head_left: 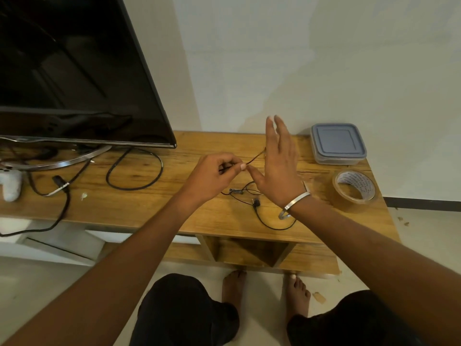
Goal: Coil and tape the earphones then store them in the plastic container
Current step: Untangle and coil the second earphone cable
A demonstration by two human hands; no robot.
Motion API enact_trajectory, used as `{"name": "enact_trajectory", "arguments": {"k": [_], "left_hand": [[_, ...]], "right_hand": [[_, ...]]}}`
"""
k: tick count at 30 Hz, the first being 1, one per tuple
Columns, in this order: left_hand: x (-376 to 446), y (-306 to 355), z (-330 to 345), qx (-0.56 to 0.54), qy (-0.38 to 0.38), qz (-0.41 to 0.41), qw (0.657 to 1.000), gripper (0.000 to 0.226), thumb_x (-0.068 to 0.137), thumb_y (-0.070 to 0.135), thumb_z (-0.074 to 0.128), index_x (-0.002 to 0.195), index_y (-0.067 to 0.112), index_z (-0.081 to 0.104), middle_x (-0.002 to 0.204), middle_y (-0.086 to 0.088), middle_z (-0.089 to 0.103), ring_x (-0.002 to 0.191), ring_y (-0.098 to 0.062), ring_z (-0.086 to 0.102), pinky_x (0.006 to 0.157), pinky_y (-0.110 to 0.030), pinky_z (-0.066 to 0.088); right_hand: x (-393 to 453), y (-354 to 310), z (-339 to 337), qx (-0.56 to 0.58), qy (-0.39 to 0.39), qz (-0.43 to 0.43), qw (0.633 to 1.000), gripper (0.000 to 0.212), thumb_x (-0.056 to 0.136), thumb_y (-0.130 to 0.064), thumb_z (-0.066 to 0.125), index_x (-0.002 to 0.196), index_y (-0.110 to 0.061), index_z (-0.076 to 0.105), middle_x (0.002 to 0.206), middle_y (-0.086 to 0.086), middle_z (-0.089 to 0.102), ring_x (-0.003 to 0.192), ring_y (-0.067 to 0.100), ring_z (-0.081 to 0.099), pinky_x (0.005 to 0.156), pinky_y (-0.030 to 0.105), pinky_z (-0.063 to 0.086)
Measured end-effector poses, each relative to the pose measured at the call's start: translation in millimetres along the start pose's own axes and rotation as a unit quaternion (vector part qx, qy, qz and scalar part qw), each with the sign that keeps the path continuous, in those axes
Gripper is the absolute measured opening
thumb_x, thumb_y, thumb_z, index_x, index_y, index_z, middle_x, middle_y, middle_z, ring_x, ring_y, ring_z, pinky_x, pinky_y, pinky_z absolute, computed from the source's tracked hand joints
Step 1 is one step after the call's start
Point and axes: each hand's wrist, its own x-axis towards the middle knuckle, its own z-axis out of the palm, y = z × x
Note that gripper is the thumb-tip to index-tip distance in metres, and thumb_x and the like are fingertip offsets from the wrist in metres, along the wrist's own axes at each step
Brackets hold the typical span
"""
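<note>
Head view. 1 person is standing barefoot at a low wooden stand with a grained, yellow-brown top. The left hand is pinching a thin dark cord between thumb and fingertips, its fingers curled tight on it. The right hand is standing upright, fingers straight and held together, gripping nothing; the cord is running taut from the left pinch up across its palm side. The cord belongs to 1 set of earphones, whose remaining length is lying loose on the top below both hands, with the plug at the near side and 1 slack loop trailing toward the front edge. A smooth metal bangle is sitting on the right wrist. At the far right corner, 1 container of clear plastic, square with rounded corners, is sitting with its grey-blue lid on. Just in front of it, 1 tape roll, brownish and glossy, is lying flat. At left, 1 flat black screen is standing on a curved metal foot, with thick black cables looping on the wood and 1 white controller at the edge.
</note>
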Motion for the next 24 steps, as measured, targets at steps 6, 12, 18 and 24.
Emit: {"name": "enact_trajectory", "arguments": {"k": [6, 12, 18, 24], "left_hand": [[2, 6, 0, 0.006, -0.007, 0.007, 1.0, 0.014, 0.094, 0.027, 0.063, 0.096, 0.018, 0.074, 0.087, 0.006, 0.073, 0.084, -0.009, 0.067, 0.077, -0.034, 0.055], [-2, 0, -2, 0.028, -0.021, -0.003, 0.999, 0.014, 0.092, 0.028, 0.065, 0.089, 0.017, 0.073, 0.064, 0.014, 0.057, 0.056, 0.001, 0.047, 0.054, -0.012, 0.035], [-4, -12, -10, 0.053, -0.026, -0.035, 0.998, 0.015, 0.092, 0.034, 0.063, 0.087, 0.023, 0.071, 0.066, -0.003, 0.057, 0.054, -0.002, 0.039, 0.05, -0.014, 0.032], [-7, -17, -19, 0.062, -0.019, -0.063, 0.996, 0.018, 0.094, 0.036, 0.06, 0.092, 0.022, 0.072, 0.065, 0.009, 0.059, 0.055, 0.0, 0.041, 0.051, -0.012, 0.033]], "right_hand": [[0, 5, -2, -0.037, -0.086, -0.081, 0.992, 0.023, 0.094, -0.034, 0.05, 0.114, -0.027, 0.059, 0.108, -0.006, 0.069, 0.105, 0.012, 0.061, 0.108, 0.042, 0.023], [-3, 20, -2, 0.156, -0.141, -0.029, 0.977, 0.025, 0.097, -0.02, 0.049, 0.115, -0.02, 0.066, 0.071, -0.008, 0.067, 0.056, 0.003, 0.059, 0.062, 0.016, 0.048], [-4, 31, -8, 0.214, -0.142, 0.03, 0.966, 0.023, 0.097, -0.018, 0.048, 0.111, -0.019, 0.066, 0.071, -0.003, 0.068, 0.051, 0.009, 0.061, 0.054, 0.012, 0.047], [-2, 47, -13, 0.219, -0.079, 0.097, 0.968, 0.021, 0.098, -0.019, 0.047, 0.107, -0.021, 0.066, 0.068, -0.006, 0.068, 0.052, 0.01, 0.061, 0.058, 0.016, 0.049]]}}
